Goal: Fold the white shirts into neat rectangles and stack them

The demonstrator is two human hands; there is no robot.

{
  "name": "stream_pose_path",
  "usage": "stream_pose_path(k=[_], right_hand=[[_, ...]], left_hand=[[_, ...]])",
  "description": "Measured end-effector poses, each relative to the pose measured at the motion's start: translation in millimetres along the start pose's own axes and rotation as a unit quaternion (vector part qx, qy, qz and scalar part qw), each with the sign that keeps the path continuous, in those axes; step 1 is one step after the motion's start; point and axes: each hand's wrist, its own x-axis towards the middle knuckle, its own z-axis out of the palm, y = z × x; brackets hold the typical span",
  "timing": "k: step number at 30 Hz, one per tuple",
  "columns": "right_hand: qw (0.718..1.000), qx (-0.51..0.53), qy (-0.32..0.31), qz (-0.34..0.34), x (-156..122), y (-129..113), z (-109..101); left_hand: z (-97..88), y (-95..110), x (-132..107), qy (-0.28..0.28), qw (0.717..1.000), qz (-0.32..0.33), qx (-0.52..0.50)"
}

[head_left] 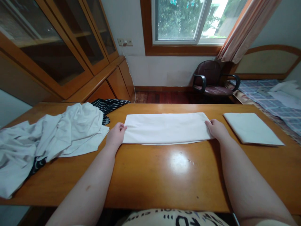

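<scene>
White folded cloth (166,128) gripped at ends by left hand (115,135), right hand (216,128); fingertips partly hidden; striped garment (110,106) mostly buried.

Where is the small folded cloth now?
Head view, right side of table: small folded cloth lies flat just right of the right hand, which holds the long cloth.

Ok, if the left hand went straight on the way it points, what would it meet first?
The folded white cloth: the left hand already touches its left end, so it would likely push straight into it.
</scene>
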Motion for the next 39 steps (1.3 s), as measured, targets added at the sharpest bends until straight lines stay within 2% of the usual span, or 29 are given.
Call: stream_pose_path(k=[4, 6, 7, 9, 11, 13, 18, 21, 26, 28, 31, 34, 36, 37, 39], right_hand=[[1.000, -0.006, -0.004, -0.002, 0, -2, 3], [1.000, -0.008, -0.008, -0.005, 1, -2, 4], [1.000, -0.010, -0.009, -0.006, 1, -2, 5], [1.000, -0.011, -0.009, -0.005, 2, -1, 6], [1.000, -0.012, -0.010, -0.004, 3, -1, 7], [1.000, -0.012, -0.008, -0.004, 3, -1, 7], [1.000, -0.013, -0.006, -0.003, 2, -2, 7], [1.000, -0.011, -0.008, -0.003, 1, -2, 6], [1.000, -0.007, -0.005, 0.008, 0, -3, 5], [1.000, -0.003, 0.000, 0.009, -1, -3, 4], [1.000, -0.002, 0.001, 0.008, -2, -5, 4], [1.000, -0.007, -0.009, 0.004, -3, -7, 3], [1.000, -0.012, -0.022, 0.009, -3, -8, 2], [0.999, -0.014, -0.027, 0.014, -3, -9, 2], [0.999, -0.019, -0.037, 0.028, -3, -10, 1]], left_hand=[[-7.1, 7, -5, 0.060, 0.998, 0.010, 0.019], [-12.6, 4, -6, 0.056, 0.998, -0.012, 0.039], [-15.2, 0, -6, 0.029, 0.998, -0.032, 0.048], [-19.0, -8, -8, -0.063, 0.994, -0.088, 0.031], [-20.1, -14, -12, -0.149, 0.977, -0.145, -0.046], [-19.0, -18, -16, -0.176, 0.958, -0.176, -0.140], [-14.7, -16, -17, -0.126, 0.943, -0.181, -0.251], [-14.9, -14, -15, -0.099, 0.934, -0.161, -0.304], [-23.9, -7, -19, -0.113, 0.925, -0.131, -0.338], [-27.9, -5, -22, -0.149, 0.907, -0.132, -0.371], [-27.5, -4, -21, -0.208, 0.863, -0.135, -0.440], [-17.9, -2, -12, -0.177, 0.837, -0.178, -0.486], [-10.1, 0, -6, -0.140, 0.839, -0.188, -0.492], [-7.1, 2, -3, -0.131, 0.849, -0.177, -0.481], [-3.8, 2, 0, -0.115, 0.888, -0.130, -0.425]])
